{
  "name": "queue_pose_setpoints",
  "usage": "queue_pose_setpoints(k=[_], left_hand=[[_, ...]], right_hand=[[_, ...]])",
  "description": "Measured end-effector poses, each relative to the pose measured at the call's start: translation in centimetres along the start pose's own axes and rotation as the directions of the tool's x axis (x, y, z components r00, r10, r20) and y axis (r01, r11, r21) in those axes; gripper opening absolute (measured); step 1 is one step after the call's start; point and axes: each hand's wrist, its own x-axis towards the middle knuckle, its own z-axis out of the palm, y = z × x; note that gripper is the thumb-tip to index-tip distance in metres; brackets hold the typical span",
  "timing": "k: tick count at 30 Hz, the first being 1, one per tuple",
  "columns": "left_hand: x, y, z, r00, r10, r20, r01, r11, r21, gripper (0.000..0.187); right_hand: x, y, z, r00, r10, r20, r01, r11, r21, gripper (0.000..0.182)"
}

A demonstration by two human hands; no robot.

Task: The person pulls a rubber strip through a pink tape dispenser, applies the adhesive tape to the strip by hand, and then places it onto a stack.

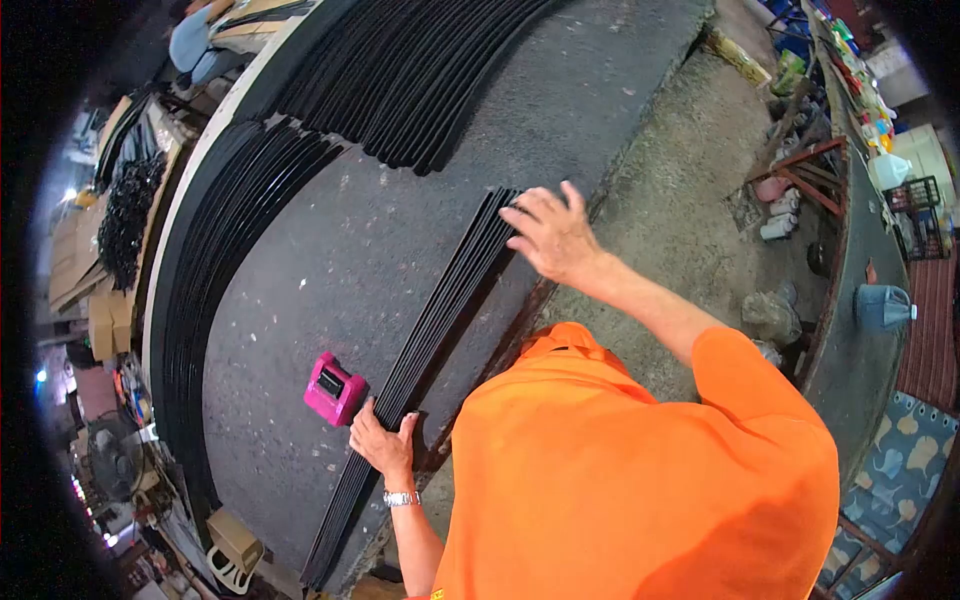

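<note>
A narrow bundle of long black strips [440, 285] lies slantwise on the dark grey tabletop [290, 290], near its edge. My left hand [383, 440], with a metal watch on the wrist, rests across the lower part of the bundle, its thumb and fingers apart. Over the upper end of the strips is my right hand [548, 232], fingers spread and slightly blurred; whether it touches them I cannot tell. Just beyond my left hand sits a pink object with a black top [335, 388].
Wide rows of black strips [400, 80] cover the table's far part, and more [190, 300] curve along its left side. At the upper left is another person [195, 45]. Shelving with a blue-tinted jug [884, 307] stands at the right, beyond the concrete floor [660, 230].
</note>
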Motion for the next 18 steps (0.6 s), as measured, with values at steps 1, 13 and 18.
queue_pose_setpoints(k=[1, 13, 18], left_hand=[[0.0, 0.1, -0.1, 1.0, -0.008, 0.005, 0.008, 1.0, -0.003, 0.078], [0.3, -0.5, -1.9, 0.998, -0.062, 0.024, 0.065, 0.991, -0.117, 0.074], [-0.3, 3.2, -2.3, 0.996, -0.013, 0.089, 0.038, 0.958, -0.283, 0.073]], right_hand=[[0.7, -1.2, 0.7, 0.999, -0.046, -0.007, 0.046, 0.998, 0.037, 0.047], [4.2, -5.7, 5.6, 0.923, -0.384, 0.023, 0.383, 0.923, 0.03, 0.025], [3.9, -0.3, 4.6, 0.911, -0.299, 0.285, 0.331, 0.941, -0.069, 0.025]])
